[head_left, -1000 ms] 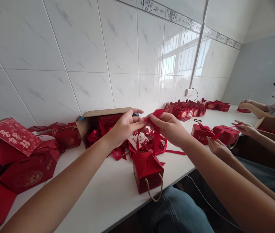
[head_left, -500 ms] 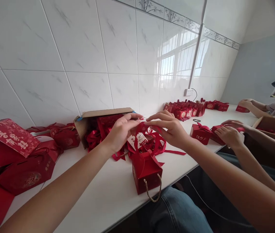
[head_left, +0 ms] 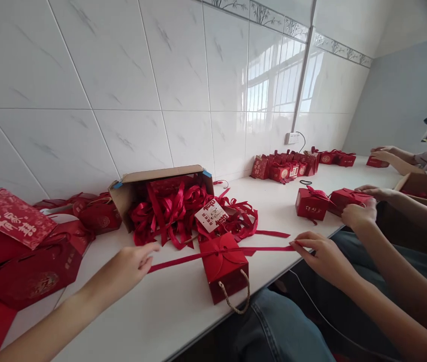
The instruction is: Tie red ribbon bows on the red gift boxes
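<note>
Red ribbon [head_left: 270,248] was stretched over the little red box [head_left: 224,274], pinched by the left hand [head_left: 128,265] at one end and the right hand [head_left: 321,254] at the other, far apart. The box was set at the table [head_left: 168,306] edge. Pulled too hard, the box could be tipped off, or the ribbon let slip.

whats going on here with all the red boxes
The person holds a red ribbon taut between the left hand and the right hand, laid across the top of a red gift box at the edge of the table. Behind it a cardboard box on its side spills more ribbons. To the right, a co-worker's hands handle another red box.
</note>
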`<state>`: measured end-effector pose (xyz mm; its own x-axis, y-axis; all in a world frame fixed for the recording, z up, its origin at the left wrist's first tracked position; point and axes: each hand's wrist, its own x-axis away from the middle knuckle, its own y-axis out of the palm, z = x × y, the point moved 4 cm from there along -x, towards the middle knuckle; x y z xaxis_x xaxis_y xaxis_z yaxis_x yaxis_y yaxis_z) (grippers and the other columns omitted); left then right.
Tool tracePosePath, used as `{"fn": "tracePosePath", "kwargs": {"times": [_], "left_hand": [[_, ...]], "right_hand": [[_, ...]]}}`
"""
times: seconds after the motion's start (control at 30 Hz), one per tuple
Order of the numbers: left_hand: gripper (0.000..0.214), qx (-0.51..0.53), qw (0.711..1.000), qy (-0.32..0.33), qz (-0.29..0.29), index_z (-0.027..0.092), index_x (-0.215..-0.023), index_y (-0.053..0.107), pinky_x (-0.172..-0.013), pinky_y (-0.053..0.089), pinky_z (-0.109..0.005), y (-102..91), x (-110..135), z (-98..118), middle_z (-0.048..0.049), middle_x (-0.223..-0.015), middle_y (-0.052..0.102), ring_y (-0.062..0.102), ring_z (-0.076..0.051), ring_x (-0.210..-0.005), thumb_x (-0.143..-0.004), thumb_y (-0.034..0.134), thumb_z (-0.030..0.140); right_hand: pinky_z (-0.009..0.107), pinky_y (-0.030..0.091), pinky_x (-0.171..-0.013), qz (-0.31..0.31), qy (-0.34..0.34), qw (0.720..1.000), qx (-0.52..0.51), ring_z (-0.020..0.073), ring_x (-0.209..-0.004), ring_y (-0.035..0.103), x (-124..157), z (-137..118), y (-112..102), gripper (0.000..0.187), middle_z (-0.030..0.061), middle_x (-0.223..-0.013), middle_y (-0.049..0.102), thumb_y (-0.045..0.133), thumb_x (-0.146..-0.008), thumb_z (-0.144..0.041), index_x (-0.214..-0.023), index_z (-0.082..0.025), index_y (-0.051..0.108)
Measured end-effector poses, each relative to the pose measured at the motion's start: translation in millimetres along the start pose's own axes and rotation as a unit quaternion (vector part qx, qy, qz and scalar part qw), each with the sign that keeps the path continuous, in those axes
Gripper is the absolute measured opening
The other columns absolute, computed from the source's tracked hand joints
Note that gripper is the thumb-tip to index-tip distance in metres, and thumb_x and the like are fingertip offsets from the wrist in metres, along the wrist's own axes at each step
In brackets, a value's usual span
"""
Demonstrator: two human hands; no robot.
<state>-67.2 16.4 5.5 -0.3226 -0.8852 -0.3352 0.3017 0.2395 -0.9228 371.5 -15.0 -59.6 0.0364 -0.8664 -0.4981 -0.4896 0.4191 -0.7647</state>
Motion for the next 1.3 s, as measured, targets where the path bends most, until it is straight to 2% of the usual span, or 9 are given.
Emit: {"fn": "tracePosePath", "kwargs": {"times": [0.1,0.2,0.3,0.47,0.8,0.97,1.13,1.23,1.3], "left_hand": [[0.026,-0.020,0.996,0.077,-0.051,0.024,-0.091,0.070,-0.069,0.050,-0.028,20.2,0.1,19.0,-0.0042,-0.088,0.071,0.066,-0.021,-0.078,-0.083,0.045,0.023],[0.019,0.020,0.992,0.119,0.042,0.022,-0.084,0.068,-0.090,0.045,-0.039,20.4,-9.6,56.9,-0.0076,-0.100,0.065,0.060,-0.026,-0.101,-0.085,0.050,0.030],[0.016,0.161,0.981,0.082,0.066,0.021,-0.088,0.062,-0.086,0.048,-0.033,23.6,-20.3,87.0,-0.0055,-0.099,0.061,0.059,-0.020,-0.095,-0.087,0.052,0.034],[0.016,0.276,0.960,0.047,0.023,0.021,-0.093,0.060,-0.083,0.050,-0.032,38.9,-30.4,111.7,-0.0037,-0.099,0.060,0.059,-0.019,-0.094,-0.082,0.060,0.033],[0.020,0.244,0.968,0.055,0.018,0.021,-0.094,0.057,-0.088,0.046,-0.039,51.2,-30.6,111.1,-0.0053,-0.101,0.058,0.055,-0.023,-0.101,-0.077,0.063,0.031],[0.046,0.183,0.983,-0.032,0.009,0.020,-0.101,0.048,-0.075,0.048,-0.037,49.3,-31.4,104.0,-0.0070,-0.103,0.053,0.056,-0.024,-0.091,-0.070,0.066,0.051],[0.048,0.151,0.977,-0.096,-0.115,0.022,-0.079,0.045,-0.050,0.032,-0.026,50.2,-30.8,99.2,0.0033,-0.069,0.054,0.051,-0.016,-0.058,-0.071,0.056,0.068],[0.049,0.204,0.966,-0.078,-0.139,0.020,-0.065,0.046,-0.049,0.029,-0.024,54.9,-31.5,96.7,0.0041,-0.061,0.052,0.047,-0.014,-0.056,-0.072,0.056,0.068],[0.048,0.265,0.951,-0.065,-0.145,0.019,-0.062,0.047,-0.051,0.031,-0.024,59.4,-32.0,96.5,0.0035,-0.063,0.053,0.049,-0.014,-0.059,-0.072,0.059,0.065]], "right_hand": [[0.048,0.047,-0.084,0.015,-0.005,1.000,0.023,0.0293,-0.094,0.060,-1.8,-9.2,8.3,0.026,0.0114,-0.103,0.063,0.054,-0.086,-0.036,-0.098,-0.021,0.072],[0.047,0.046,-0.090,0.071,-0.014,0.996,-0.046,0.0282,-0.101,0.057,-15.8,-44.8,5.3,0.035,0.0134,-0.109,0.059,0.055,-0.086,-0.040,-0.110,-0.017,0.065],[0.035,0.051,-0.083,-0.016,-0.075,0.984,-0.163,0.0211,-0.097,0.059,-28.2,-92.5,10.3,0.033,0.0096,-0.110,0.059,0.057,-0.085,-0.042,-0.111,-0.021,0.062],[0.036,0.050,-0.082,-0.101,-0.105,0.976,-0.160,0.0216,-0.096,0.059,-31.0,-139.1,23.6,0.038,0.0087,-0.110,0.059,0.062,-0.081,-0.035,-0.115,-0.021,0.058],[0.033,0.047,-0.066,-0.081,-0.087,0.986,-0.118,0.0192,-0.074,0.058,-26.5,-145.5,33.6,0.021,0.0063,-0.086,0.063,0.056,-0.083,-0.028,-0.101,-0.019,0.063],[0.030,0.048,-0.066,-0.075,-0.009,0.975,-0.210,0.0154,-0.073,0.058,-26.1,-129.8,39.1,0.022,0.0074,-0.096,0.062,0.053,-0.085,-0.030,-0.104,-0.019,0.058],[0.023,0.036,-0.047,-0.209,0.155,0.914,-0.311,0.0092,-0.051,0.047,-26.6,-104.4,56.3,0.034,-0.0012,-0.070,0.054,0.059,-0.079,-0.052,-0.084,-0.019,0.052],[0.022,0.021,-0.041,-0.299,0.164,0.877,-0.337,0.0062,-0.041,0.030,-26.3,-101.3,59.3,0.049,-0.0068,-0.049,0.034,0.054,-0.078,-0.063,-0.059,-0.019,0.043],[0.023,0.019,-0.043,-0.302,0.140,0.867,-0.371,0.0056,-0.043,0.025,-28.4,-103.0,56.5,0.051,-0.0069,-0.048,0.031,0.057,-0.077,-0.061,-0.054,-0.019,0.041]]}}
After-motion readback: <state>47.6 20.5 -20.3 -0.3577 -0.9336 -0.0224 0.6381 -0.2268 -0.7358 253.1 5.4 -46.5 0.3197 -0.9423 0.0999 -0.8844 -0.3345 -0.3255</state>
